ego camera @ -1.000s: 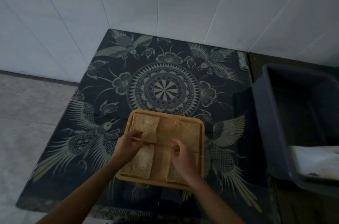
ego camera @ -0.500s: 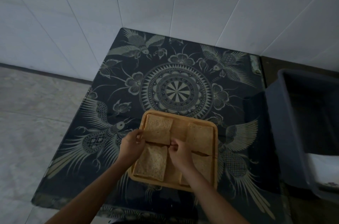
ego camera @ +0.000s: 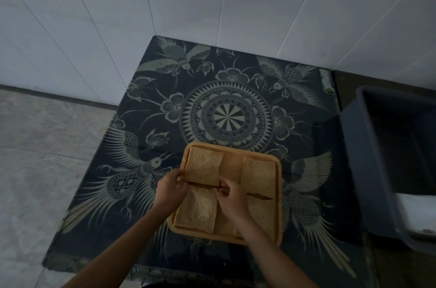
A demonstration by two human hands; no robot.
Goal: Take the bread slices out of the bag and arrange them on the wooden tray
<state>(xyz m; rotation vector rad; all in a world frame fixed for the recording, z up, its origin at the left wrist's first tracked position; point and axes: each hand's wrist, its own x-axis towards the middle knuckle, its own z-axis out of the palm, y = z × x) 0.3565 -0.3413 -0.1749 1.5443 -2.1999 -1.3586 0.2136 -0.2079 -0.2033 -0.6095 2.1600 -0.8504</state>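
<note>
A wooden tray (ego camera: 279,221) lies on the patterned table near its front edge, with several brown bread slices on it. The far-left slice (ego camera: 204,165) is pinched at its near edge by both hands: my left hand (ego camera: 170,189) at its left corner, my right hand (ego camera: 232,200) at its right corner. A near-left slice (ego camera: 197,212) lies flat below it. A far-right slice (ego camera: 258,176) lies flat, and a near-right slice (ego camera: 263,212) is partly hidden by my right hand. No bag is in view.
A dark table top (ego camera: 226,115) with a bird and mandala pattern stands against a white tiled wall. A grey plastic tub (ego camera: 356,157) stands to the right, with something white (ego camera: 415,212) inside. Grey floor lies to the left.
My right hand has moved from the right slices to the near right corner of the far-left slice. My left hand has stayed at that slice's left corner. The view shifted.
</note>
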